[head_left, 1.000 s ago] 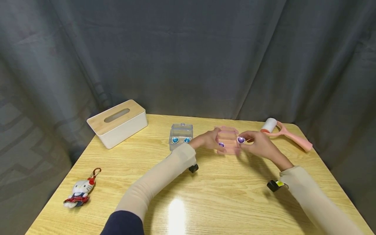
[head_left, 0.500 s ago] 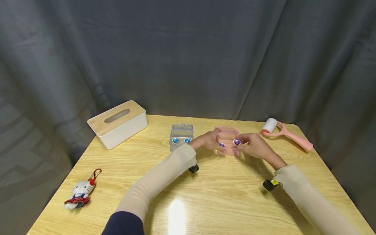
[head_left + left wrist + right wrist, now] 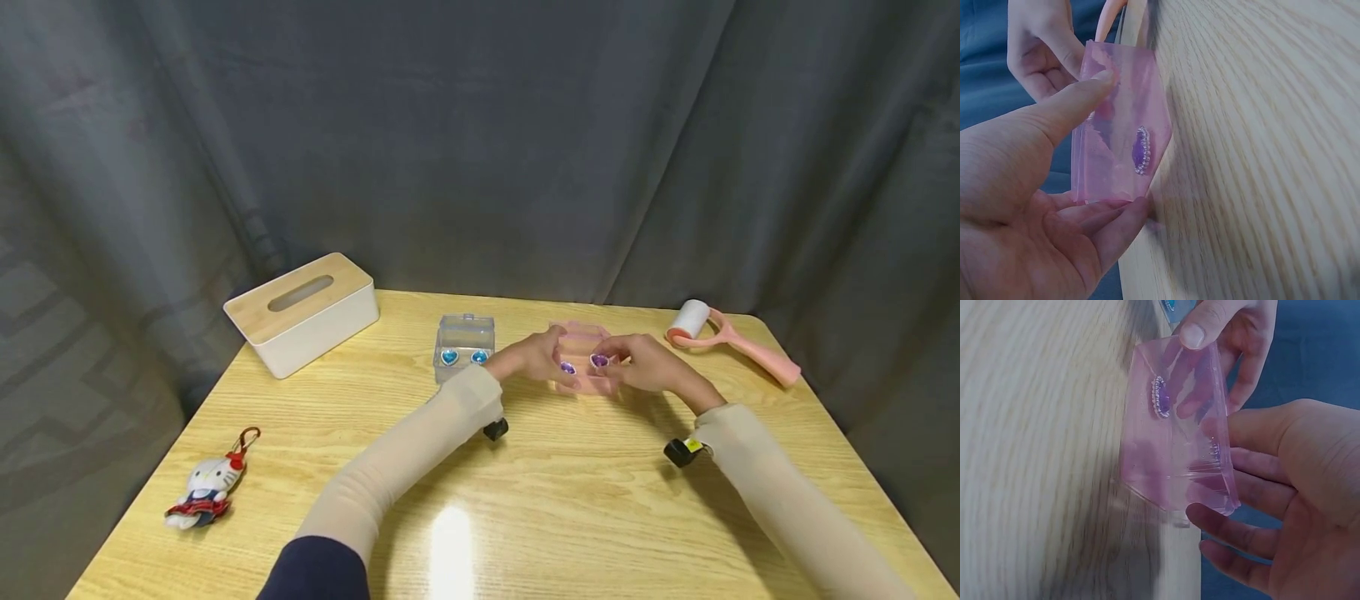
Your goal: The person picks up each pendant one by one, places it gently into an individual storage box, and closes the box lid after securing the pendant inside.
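A clear pink plastic box (image 3: 582,343) stands with its lid raised on the table. My left hand (image 3: 534,357) grips it by its left end, thumb in front and fingers around the side in the left wrist view. Inside the box, a purple heart-shaped gem (image 3: 1140,152) with a beaded silver edge lies toward the left. A second purple gem (image 3: 599,361) is pinched between thumb and fingers of my right hand (image 3: 648,363), inside the box's right part. In the right wrist view that gem shows dimly through the pink wall.
Left of the pink box, a clear bluish box (image 3: 465,340) with raised lid holds two blue heart gems (image 3: 449,357). A tissue box (image 3: 303,312) stands at the back left, a plush cat keychain (image 3: 206,483) lies front left, and a lint roller (image 3: 731,337) lies at the back right.
My right hand has moved left with the purple gem, from beside the pink box's right edge to inside it. My left hand has stayed in place on the box.
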### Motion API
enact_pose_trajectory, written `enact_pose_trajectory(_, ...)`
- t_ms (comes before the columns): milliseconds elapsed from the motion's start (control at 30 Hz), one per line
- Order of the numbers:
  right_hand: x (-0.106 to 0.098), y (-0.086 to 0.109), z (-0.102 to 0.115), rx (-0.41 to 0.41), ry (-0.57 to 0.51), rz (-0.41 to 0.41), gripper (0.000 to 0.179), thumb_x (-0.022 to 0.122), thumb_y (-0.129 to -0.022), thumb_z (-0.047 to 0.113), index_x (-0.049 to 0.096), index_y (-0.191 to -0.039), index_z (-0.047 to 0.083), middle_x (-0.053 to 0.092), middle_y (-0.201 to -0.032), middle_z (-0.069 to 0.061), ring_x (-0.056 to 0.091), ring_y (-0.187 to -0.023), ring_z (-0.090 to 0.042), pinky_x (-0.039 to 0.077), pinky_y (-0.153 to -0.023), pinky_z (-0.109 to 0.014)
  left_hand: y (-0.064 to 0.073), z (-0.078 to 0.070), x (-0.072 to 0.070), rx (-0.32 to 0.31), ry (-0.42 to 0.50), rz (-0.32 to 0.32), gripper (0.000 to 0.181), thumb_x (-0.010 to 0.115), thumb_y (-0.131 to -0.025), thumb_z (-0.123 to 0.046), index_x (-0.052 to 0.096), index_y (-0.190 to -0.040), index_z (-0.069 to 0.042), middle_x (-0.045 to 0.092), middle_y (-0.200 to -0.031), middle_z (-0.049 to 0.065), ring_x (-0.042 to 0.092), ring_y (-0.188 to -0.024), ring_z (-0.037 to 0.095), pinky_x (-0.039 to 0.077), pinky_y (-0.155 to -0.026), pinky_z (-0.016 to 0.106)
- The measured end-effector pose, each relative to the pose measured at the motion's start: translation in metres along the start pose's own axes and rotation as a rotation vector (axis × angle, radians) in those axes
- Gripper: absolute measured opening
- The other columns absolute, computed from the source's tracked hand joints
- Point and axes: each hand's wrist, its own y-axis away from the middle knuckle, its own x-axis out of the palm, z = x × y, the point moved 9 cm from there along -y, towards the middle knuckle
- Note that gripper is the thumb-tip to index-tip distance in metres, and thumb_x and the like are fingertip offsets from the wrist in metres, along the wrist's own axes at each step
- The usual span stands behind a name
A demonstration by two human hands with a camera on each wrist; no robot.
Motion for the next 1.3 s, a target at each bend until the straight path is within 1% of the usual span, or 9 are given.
enact_pose_trajectory(333,0.006,-0.007,0.002,0.007,0.019,0.076,0.021,0.074,-0.093,0.008,0.072,-0.112,0.001,0.077,-0.106,-0.015,0.072,-0.099,-0.031,0.059,-0.078,-0.038,0.000,-0.001,0.000,0.010,0.007,0.008,0.099,0.084,-0.087,-0.035,0.023,-0.160,-0.006,0.060,-0.110,0.006,0.059,-0.094,0.016,0.050,-0.077,0.025)
enact_pose_trajectory(567,0.011,-0.009,0.001,0.004,0.039,0.112,0.022,0.073,-0.091,0.002,0.072,-0.113,-0.001,0.077,-0.108,-0.016,0.073,-0.101,-0.034,0.060,-0.085,-0.049,0.000,-0.001,0.001,0.011,0.006,0.020,0.097,0.084,-0.087,-0.037,0.025,-0.158,-0.006,0.061,-0.109,0.006,0.059,-0.093,0.016,0.049,-0.076,0.025)
enact_pose_trajectory(767,0.013,-0.011,-0.002,0.012,0.037,0.111,0.019,0.073,-0.089,-0.001,0.072,-0.108,-0.002,0.077,-0.107,-0.018,0.074,-0.099,-0.036,0.061,-0.086,-0.048,0.001,-0.001,0.001,0.009,-0.006,0.009,0.100,0.084,-0.087,-0.037,0.023,-0.160,-0.006,0.061,-0.111,0.006,0.059,-0.095,0.016,0.050,-0.077,0.025)
enact_pose_trajectory(933,0.010,-0.010,-0.002,0.030,0.066,0.097,0.017,0.074,-0.091,0.005,0.073,-0.107,0.000,0.077,-0.106,-0.017,0.073,-0.095,-0.032,0.061,-0.081,-0.044,0.001,-0.001,0.002,0.004,0.009,0.008,0.100,0.084,-0.087,-0.036,0.022,-0.160,-0.006,0.061,-0.113,0.007,0.059,-0.098,0.016,0.051,-0.081,0.027)
enact_pose_trajectory(1067,-0.005,-0.005,0.003,0.075,0.078,0.034,0.019,0.072,-0.094,0.012,0.074,-0.109,0.000,0.077,-0.106,-0.018,0.072,-0.092,-0.030,0.059,-0.076,-0.040,0.001,0.000,0.002,0.000,0.005,-0.005,0.104,0.085,-0.086,-0.035,0.020,-0.162,-0.007,0.061,-0.114,0.006,0.059,-0.099,0.014,0.051,-0.085,0.027)
enact_pose_trajectory(1100,-0.012,-0.003,0.002,0.105,0.075,0.002,0.020,0.072,-0.095,0.016,0.074,-0.109,0.001,0.077,-0.106,-0.018,0.072,-0.090,-0.029,0.059,-0.074,-0.039,0.001,-0.002,0.003,0.018,0.031,-0.011,0.104,0.085,-0.086,-0.032,0.018,-0.162,-0.006,0.060,-0.117,0.007,0.059,-0.102,0.015,0.051,-0.086,0.027)
enact_pose_trajectory(1133,-0.018,-0.002,0.001,0.130,0.066,-0.034,0.022,0.071,-0.096,0.018,0.074,-0.109,0.001,0.077,-0.105,-0.018,0.073,-0.090,-0.030,0.059,-0.073,-0.038,0.000,-0.009,0.002,0.101,0.055,-0.033,0.100,0.086,-0.085,-0.027,0.023,-0.160,-0.005,0.062,-0.120,0.009,0.061,-0.105,0.017,0.052,-0.089,0.028)
enact_pose_trajectory(1233,-0.034,0.001,-0.008,0.224,0.041,-0.141,0.029,0.067,-0.100,0.028,0.073,-0.112,0.002,0.075,-0.106,-0.020,0.072,-0.091,-0.032,0.057,-0.071,-0.038,0.002,-0.014,0.001,0.172,0.159,-0.072,0.096,0.085,-0.085,-0.014,0.022,-0.157,-0.002,0.058,-0.132,0.017,0.059,-0.119,0.025,0.050,-0.100,0.029)
enact_pose_trajectory(1300,-0.038,0.002,-0.017,0.280,0.016,-0.176,0.038,0.062,-0.103,0.035,0.070,-0.119,0.002,0.073,-0.113,-0.023,0.071,-0.099,-0.037,0.057,-0.076,-0.041,0.003,-0.014,0.003,0.191,0.223,-0.084,0.094,0.084,-0.084,-0.009,0.022,-0.154,0.000,0.053,-0.141,0.022,0.056,-0.129,0.031,0.047,-0.108,0.032)
